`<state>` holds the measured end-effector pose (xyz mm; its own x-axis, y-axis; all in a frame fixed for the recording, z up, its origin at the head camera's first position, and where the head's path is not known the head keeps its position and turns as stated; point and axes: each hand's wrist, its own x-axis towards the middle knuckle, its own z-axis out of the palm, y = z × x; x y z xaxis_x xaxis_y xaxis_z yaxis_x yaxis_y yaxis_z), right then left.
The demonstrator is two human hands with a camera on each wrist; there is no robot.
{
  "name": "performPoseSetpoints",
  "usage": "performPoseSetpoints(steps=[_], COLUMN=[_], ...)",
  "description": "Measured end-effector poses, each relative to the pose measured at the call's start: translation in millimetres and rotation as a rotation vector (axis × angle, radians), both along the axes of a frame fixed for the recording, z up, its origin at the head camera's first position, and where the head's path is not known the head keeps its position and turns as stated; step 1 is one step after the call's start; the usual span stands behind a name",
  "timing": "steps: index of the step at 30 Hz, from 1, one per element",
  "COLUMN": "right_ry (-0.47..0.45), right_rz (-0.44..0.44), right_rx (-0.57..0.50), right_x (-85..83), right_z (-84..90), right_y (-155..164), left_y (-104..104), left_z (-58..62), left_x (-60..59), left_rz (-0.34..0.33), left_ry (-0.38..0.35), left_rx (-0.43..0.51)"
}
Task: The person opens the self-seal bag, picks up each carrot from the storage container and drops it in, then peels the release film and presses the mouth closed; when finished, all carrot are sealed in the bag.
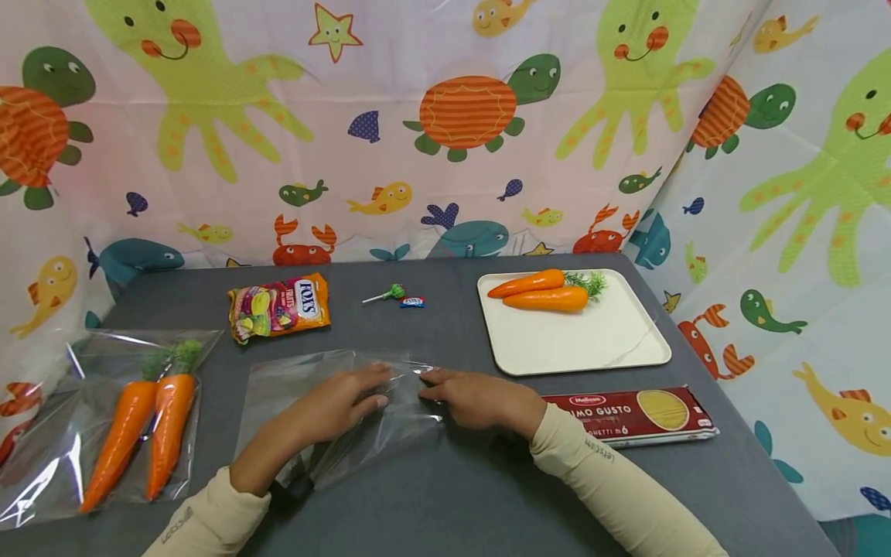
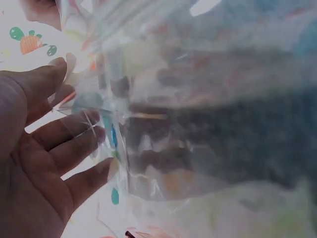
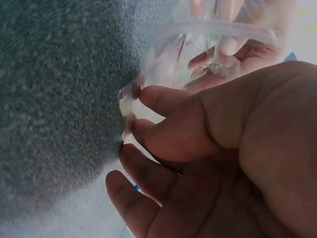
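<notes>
A clear plastic bag [image 1: 306, 387] lies on the grey table in front of me, flat and see-through. My left hand [image 1: 344, 398] reaches over it, and in the left wrist view its fingers [image 2: 74, 153] are spread and fairly straight against the plastic. At the bag's right edge, my right hand [image 1: 480, 396] pinches the film between thumb and fingers; the right wrist view shows the bag edge [image 3: 128, 109] at the fingertips. Through the plastic in that view, part of the left hand [image 3: 237, 59] appears.
Left, another clear bag [image 1: 42, 433] holds two carrots [image 1: 170, 425]. Behind lie a candy packet [image 1: 278, 305], a lollipop [image 1: 395, 292] and a small wrapped sweet [image 1: 412, 302]. Right, a white tray [image 1: 578, 344] bears two carrots [image 1: 546, 299]; a red spaghetti pack [image 1: 640, 414] lies nearer.
</notes>
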<state>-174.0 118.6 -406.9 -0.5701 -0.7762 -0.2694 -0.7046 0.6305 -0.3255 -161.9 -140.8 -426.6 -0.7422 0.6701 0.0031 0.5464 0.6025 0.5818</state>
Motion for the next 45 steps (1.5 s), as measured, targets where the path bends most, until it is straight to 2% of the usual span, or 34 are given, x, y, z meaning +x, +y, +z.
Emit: performPoseSetpoints(steps=[7, 15, 21, 24, 33, 41, 45], right_ry=[-0.091, -0.082, -0.075, -0.085, -0.037, 0.070, 0.081], right_rz=[-0.069, -0.078, -0.045, -0.056, -0.193, -0.339, -0.395], right_rx=[-0.017, -0.078, -0.120, -0.168, -0.332, -0.413, -0.430], right_x=[-7.3, -10.9, -12.5, -14.7, -22.4, -33.2, -38.6], right_z=[5.8, 3.2, -0.3, 4.0, 29.6, 39.3, 39.0], right_y=[12.0, 25.0, 32.8, 36.2, 62.6, 103.6, 121.5], left_y=[1.2, 3.9, 4.3, 4.4, 1.6, -0.1, -0.4], left_z=[4.7, 7.5, 2.6, 2.4, 2.9, 5.3, 5.3], left_x=[-1.5, -1.0, 1.9, 1.9, -1.9, -3.7, -3.6], left_rz=[0.002, -0.012, -0.004, -0.014, -0.019, -0.020, -0.016], left_ry=[0.025, 0.002, -0.010, -0.009, -0.029, -0.037, -0.042], left_rx=[0.085, 0.132, 0.161, 0.161, 0.177, 0.159, 0.161])
